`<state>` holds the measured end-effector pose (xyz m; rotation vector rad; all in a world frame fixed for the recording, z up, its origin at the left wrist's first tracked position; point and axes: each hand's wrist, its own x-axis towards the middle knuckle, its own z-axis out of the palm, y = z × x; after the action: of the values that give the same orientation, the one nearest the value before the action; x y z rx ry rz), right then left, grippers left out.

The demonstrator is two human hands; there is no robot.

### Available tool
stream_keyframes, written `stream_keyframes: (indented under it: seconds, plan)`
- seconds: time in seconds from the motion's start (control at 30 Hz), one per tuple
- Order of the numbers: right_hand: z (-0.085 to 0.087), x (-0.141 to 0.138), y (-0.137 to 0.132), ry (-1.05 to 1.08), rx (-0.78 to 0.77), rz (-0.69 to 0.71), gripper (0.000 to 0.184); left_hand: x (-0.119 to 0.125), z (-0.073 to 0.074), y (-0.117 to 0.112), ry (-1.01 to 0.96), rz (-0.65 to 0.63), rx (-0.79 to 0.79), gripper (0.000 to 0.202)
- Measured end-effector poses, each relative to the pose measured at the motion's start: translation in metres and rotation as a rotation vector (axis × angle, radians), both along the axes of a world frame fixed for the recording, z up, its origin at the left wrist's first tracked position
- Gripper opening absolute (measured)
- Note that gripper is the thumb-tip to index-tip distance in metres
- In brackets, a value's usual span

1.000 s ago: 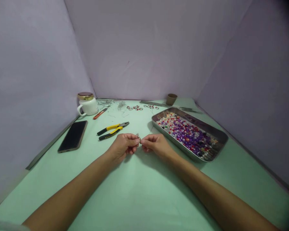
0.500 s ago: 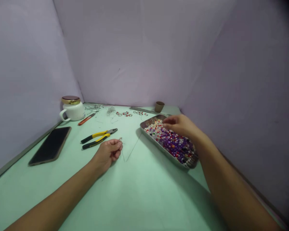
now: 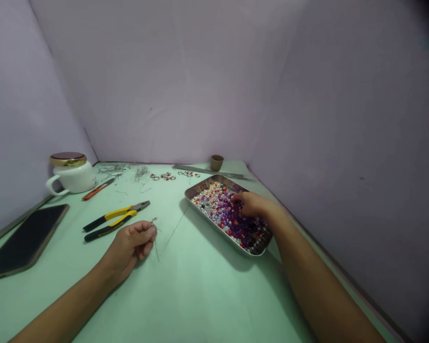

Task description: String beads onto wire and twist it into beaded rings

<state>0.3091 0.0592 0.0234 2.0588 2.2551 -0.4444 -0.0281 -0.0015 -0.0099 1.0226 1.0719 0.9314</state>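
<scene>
Between the thumb and fingers of my left hand (image 3: 134, 245) is a thin wire (image 3: 157, 250) with small beads at its upper end. It is pinched just right of the yellow-and-black pliers (image 3: 116, 220), which lie on the table. My right hand (image 3: 252, 205) reaches into a metal tray (image 3: 214, 227) of mixed beads, fingertips down among the purple beads (image 3: 223, 209). Those fingers are bent and partly hidden, so whether a bead is between them I cannot tell. White, red and pale beads (image 3: 205, 195) fill the tray's far left part.
A phone (image 3: 25, 243) lies at the left, near a lidded white mug (image 3: 75, 177) and an orange-handled cutter (image 3: 98, 189). Wire scraps (image 3: 141, 172), red-beaded rings (image 3: 167, 176), long wires (image 3: 200, 169) and a small brown pot (image 3: 217, 163) line the back.
My view has turned right, shifting everything leftward. My right hand has gone from the pale beads at the tray's far end to the purple ones. My left hand keeps its pinch on the wire.
</scene>
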Motion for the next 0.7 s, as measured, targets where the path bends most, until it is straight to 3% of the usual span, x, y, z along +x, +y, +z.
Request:
stream_keyframes:
  seconds: [0.27,0.4,0.53,0.7]
  plan:
    - [0.007,0.007,-0.005,-0.03,-0.085,-0.028,0.038,0.001,0.002,0.0,0.034,-0.009,-0.01,0.022]
    - [0.01,0.004,-0.007,-0.037,-0.099,-0.032,0.037,0.001,0.002,0.0,0.044,0.001,-0.014,0.022]
    - [0.021,-0.001,-0.011,-0.048,-0.077,-0.051,0.04,0.001,0.001,0.001,0.049,0.0,-0.013,0.022]
    - [0.035,-0.011,-0.023,-0.058,-0.183,-0.069,0.023,0.0,0.001,0.001,0.066,0.002,-0.03,0.022]
